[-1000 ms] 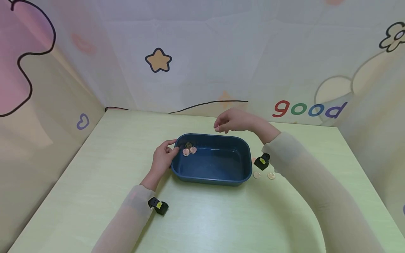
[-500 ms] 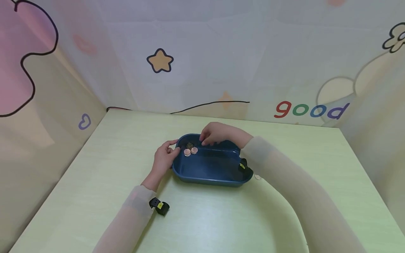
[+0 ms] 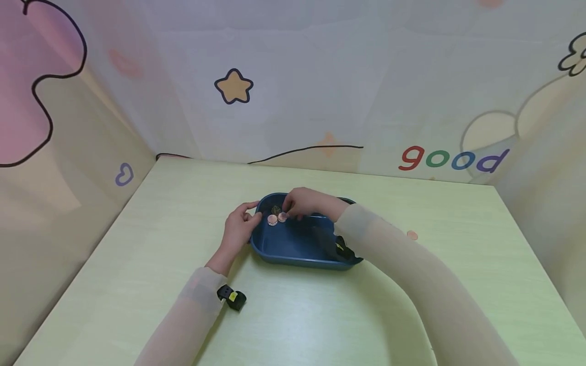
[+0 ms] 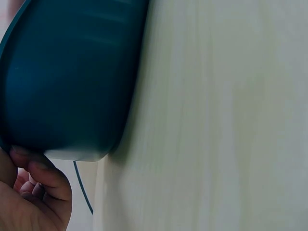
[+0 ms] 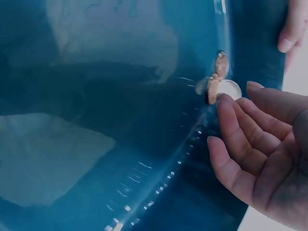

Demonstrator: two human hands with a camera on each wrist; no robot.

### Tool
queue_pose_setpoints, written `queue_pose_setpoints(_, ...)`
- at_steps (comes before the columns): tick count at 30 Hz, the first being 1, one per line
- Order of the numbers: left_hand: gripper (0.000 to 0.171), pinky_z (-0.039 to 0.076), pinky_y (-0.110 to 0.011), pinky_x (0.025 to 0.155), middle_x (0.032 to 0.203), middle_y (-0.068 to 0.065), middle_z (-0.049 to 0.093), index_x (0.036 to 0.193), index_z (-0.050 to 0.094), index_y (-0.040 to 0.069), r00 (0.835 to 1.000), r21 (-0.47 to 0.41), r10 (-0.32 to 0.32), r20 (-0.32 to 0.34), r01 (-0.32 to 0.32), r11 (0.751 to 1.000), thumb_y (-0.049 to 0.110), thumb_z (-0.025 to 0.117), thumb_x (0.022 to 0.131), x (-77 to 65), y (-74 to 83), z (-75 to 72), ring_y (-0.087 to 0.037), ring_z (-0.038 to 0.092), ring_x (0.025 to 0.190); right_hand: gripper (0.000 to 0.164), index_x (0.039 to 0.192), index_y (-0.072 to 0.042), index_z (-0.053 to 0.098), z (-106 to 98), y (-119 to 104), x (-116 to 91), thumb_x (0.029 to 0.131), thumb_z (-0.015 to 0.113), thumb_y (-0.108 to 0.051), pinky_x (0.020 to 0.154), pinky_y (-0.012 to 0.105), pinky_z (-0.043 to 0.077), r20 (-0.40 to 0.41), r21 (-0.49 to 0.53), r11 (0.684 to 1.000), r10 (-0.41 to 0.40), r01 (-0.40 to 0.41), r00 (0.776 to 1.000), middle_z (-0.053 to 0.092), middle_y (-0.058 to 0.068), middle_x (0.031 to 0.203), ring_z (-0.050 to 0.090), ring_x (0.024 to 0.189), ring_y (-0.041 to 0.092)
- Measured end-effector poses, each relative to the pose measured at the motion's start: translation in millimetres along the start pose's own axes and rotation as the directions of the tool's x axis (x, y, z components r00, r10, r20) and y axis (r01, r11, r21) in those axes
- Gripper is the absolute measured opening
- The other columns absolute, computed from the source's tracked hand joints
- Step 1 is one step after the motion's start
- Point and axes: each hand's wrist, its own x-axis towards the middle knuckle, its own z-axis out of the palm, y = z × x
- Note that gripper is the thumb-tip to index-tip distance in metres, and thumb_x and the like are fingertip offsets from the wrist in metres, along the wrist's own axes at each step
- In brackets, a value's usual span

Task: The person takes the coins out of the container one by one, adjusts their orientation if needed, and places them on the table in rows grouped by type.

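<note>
A dark blue rectangular basin (image 3: 297, 262) stands on the table. My left hand (image 3: 237, 229) grips its left end, thumb over the rim and fingers outside; in the left wrist view the left hand (image 4: 36, 192) holds the rim beside the blue wall. Inside, near the left end, lie a dark coin (image 3: 275, 209) and two pinkish coins (image 3: 272, 220). My right hand (image 3: 299, 202) is inside the basin with its fingertips at these coins. In the right wrist view the right hand (image 5: 260, 144) has thumb and fingers apart, the fingertips beside a silvery disc (image 5: 231, 89) and two brownish coins (image 5: 221, 65).
A pinkish disc (image 3: 412, 235) lies on the table right of the basin, beyond my right sleeve (image 3: 403, 254). The sleeve covers the basin's right end. A printed cloth backdrop (image 3: 293, 91) rises behind and at both sides of the pale table (image 3: 274, 315).
My right hand has come down from behind the basin's far rim and moved left into it, to the coins. The sleeve now hides loose discs on the table. My left hand keeps its grip.
</note>
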Motion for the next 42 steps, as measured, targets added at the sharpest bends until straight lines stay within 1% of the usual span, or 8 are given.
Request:
queue_pose_setpoints(5, 0.041, 0.034, -0.021, 0.044, 0.058, 0.008, 0.042, 0.139, 0.062, 0.004, 1.0, -0.005, 0.005, 0.003, -0.005, 1.0, 0.013, 0.063, 0.099, -0.4, 0.5, -0.6, -0.005, 0.036, 0.04, 0.032, 0.129, 0.002, 0.067, 8.8, 3.2, 8.1, 0.1, 0.061, -0.01, 0.075, 0.028, 0.058, -0.034, -0.018, 1.0, -0.006, 0.005, 0.999, 0.076, 0.017, 0.111, 0.075, 0.08, 0.022)
queue_pose_setpoints(11, 0.041, 0.033, -0.021, 0.044, 0.057, 0.008, 0.041, 0.139, 0.062, 0.004, 1.0, -0.012, 0.008, 0.006, -0.007, 1.0, 0.014, 0.062, 0.099, -1.9, 1.3, -0.7, -0.007, 0.035, 0.041, 0.024, 0.119, -0.002, 0.074, 21.5, 5.3, 15.6, 0.101, 0.063, -0.013, 0.07, 0.027, 0.059, -0.101, -0.073, 0.997, -0.008, 0.0, 0.995, 0.077, 0.013, 0.1, 0.07, 0.071, 0.015)
queue_pose_setpoints(21, 0.04, 0.034, -0.021, 0.045, 0.059, 0.008, 0.043, 0.138, 0.063, 0.004, 1.0, -0.019, 0.01, 0.005, -0.01, 1.0, 0.014, 0.063, 0.099, -2.0, 1.4, -0.1, -0.007, 0.036, 0.042, 0.027, 0.122, -0.003, 0.072, 29.7, 3.8, 16.4, 0.101, 0.063, -0.016, 0.066, 0.028, 0.058, -0.153, -0.135, 0.991, -0.025, 0.004, 0.988, 0.076, 0.012, 0.105, 0.069, 0.07, 0.017)
queue_pose_setpoints(25, 0.04, 0.034, -0.021, 0.045, 0.059, 0.007, 0.042, 0.138, 0.063, 0.005, 1.0, -0.017, 0.01, 0.008, -0.01, 1.0, 0.014, 0.062, 0.099, -2.4, 1.7, -0.6, -0.008, 0.036, 0.042, 0.023, 0.117, -0.004, 0.074, 29.7, 2.6, 16.3, 0.1, 0.064, -0.016, 0.066, 0.027, 0.056, -0.152, -0.165, 0.986, -0.028, 0.002, 0.988, 0.076, 0.011, 0.104, 0.068, 0.068, 0.016)
queue_pose_setpoints(30, 0.04, 0.034, -0.021, 0.044, 0.059, 0.007, 0.042, 0.138, 0.062, 0.004, 1.0, -0.017, 0.018, 0.008, -0.018, 1.0, 0.014, 0.062, 0.099, -2.6, 1.9, -0.8, -0.008, 0.036, 0.042, 0.014, 0.102, -0.006, 0.074, 28.9, 2.3, 16.8, 0.096, 0.071, -0.017, 0.063, 0.025, 0.052, -0.14, -0.191, 0.982, -0.013, -0.014, 0.99, 0.074, 0.009, 0.095, 0.065, 0.065, 0.014)
queue_pose_setpoints(33, 0.04, 0.034, -0.021, 0.044, 0.059, 0.007, 0.042, 0.138, 0.063, 0.004, 1.0, -0.015, 0.022, 0.006, -0.022, 1.0, 0.014, 0.062, 0.099, -2.2, 1.8, -0.3, -0.008, 0.036, 0.042, 0.012, 0.096, -0.006, 0.074, 27.6, 2.7, 16.6, 0.094, 0.074, -0.017, 0.063, 0.025, 0.052, -0.13, -0.169, 0.986, -0.01, -0.012, 0.991, 0.073, 0.008, 0.091, 0.064, 0.066, 0.013)
queue_pose_setpoints(37, 0.04, 0.035, -0.021, 0.044, 0.059, 0.007, 0.042, 0.138, 0.062, 0.004, 1.0, -0.012, 0.021, 0.005, -0.02, 1.0, 0.013, 0.062, 0.099, -1.6, 1.5, 0.4, -0.007, 0.036, 0.042, 0.01, 0.089, -0.006, 0.075, 24.4, 5.4, 16.1, 0.096, 0.071, -0.013, 0.065, 0.023, 0.055, -0.104, -0.114, 0.993, -0.036, 0.024, 0.994, 0.071, 0.006, 0.086, 0.064, 0.068, 0.012)
queue_pose_setpoints(42, 0.04, 0.035, -0.021, 0.044, 0.059, 0.007, 0.042, 0.138, 0.062, 0.004, 1.0, -0.013, 0.014, 0.002, -0.014, 1.0, 0.013, 0.062, 0.099, -1.4, 1.2, -0.1, -0.007, 0.037, 0.042, 0.014, 0.087, -0.005, 0.075, 14.4, 9.1, 12.1, 0.097, 0.067, -0.01, 0.071, 0.024, 0.056, -0.052, -0.068, 0.991, -0.118, 0.115, 0.992, 0.072, 0.006, 0.086, 0.066, 0.072, 0.012)
